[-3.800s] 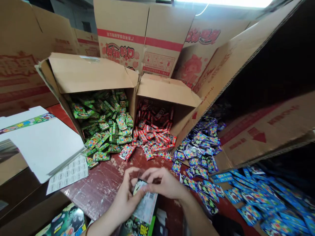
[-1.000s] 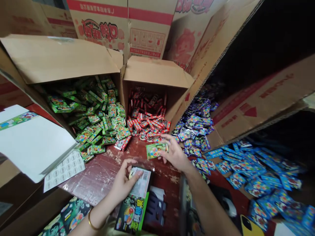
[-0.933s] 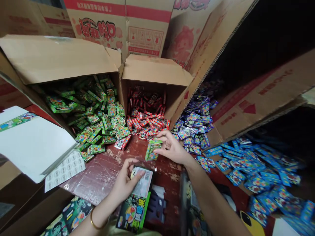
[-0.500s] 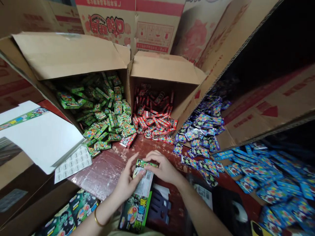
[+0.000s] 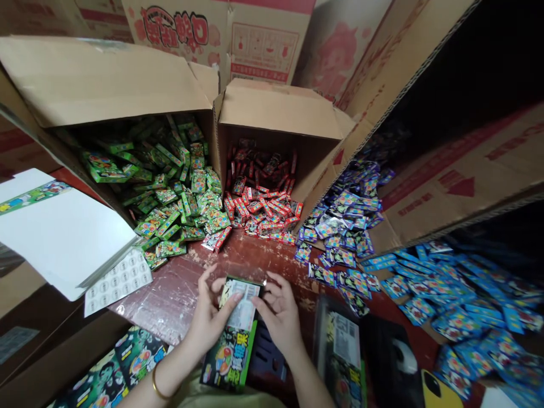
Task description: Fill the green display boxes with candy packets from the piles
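Display box [image 5: 238, 317] between both hands, left fingers [image 5: 212, 300] gripping its edge, right fingers [image 5: 272, 294] loosely curled against it.

Bare tabletop [image 5: 170, 289] before the packet heaps [image 5: 255, 212]

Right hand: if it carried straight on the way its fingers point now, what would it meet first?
The right hand points up and left. First would be the clear packet at its fingertips, also touched by the left hand. Beyond lies bare red table, then probably the green boxes; depth is unclear.
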Motion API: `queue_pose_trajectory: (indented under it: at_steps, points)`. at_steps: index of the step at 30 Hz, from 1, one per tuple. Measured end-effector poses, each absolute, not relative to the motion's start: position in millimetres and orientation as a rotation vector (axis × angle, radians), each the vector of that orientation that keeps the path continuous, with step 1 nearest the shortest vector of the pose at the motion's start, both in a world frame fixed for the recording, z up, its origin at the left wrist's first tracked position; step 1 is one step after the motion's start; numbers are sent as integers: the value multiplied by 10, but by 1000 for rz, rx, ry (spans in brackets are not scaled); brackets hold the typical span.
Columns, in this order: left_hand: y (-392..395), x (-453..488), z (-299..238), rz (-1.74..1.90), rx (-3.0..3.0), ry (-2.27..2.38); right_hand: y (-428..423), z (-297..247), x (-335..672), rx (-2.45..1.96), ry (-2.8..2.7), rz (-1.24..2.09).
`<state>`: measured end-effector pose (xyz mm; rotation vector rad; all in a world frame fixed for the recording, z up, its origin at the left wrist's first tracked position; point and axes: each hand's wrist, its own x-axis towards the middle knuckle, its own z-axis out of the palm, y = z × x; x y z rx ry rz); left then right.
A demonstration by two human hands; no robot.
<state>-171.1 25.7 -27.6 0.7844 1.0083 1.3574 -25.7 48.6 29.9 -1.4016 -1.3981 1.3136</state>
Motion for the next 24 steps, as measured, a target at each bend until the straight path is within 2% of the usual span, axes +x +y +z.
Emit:
queue_pose_trajectory:
  at_steps: [6, 9, 13, 16, 20, 22, 24]
  points:
    - [220, -1760, -312, 1300, 948, 1115, 475, 177, -316, -1339, -1622, 1107]
    - [267, -1806, -317, 1424, 1051, 1044, 481, 164, -379, -1240, -1619, 1015]
    - [306, -1889, -254, 1529, 1049, 998, 508, 175, -426, -1357, -1582, 991]
    - [338, -1980, -191, 1377, 1160, 1108, 578, 224, -415, -1347, -1570, 1147]
    - [404, -2037, -142, 1170, 712, 1060, 723, 322, -413, -1486, -1225, 1551]
    - [417, -2042, -123, 1140, 586, 1068, 790, 366, -436, -1542, -1114, 1652]
    - [402, -2054, -118, 1197, 729, 1129, 840, 404, -468, -1520, -1168, 1699]
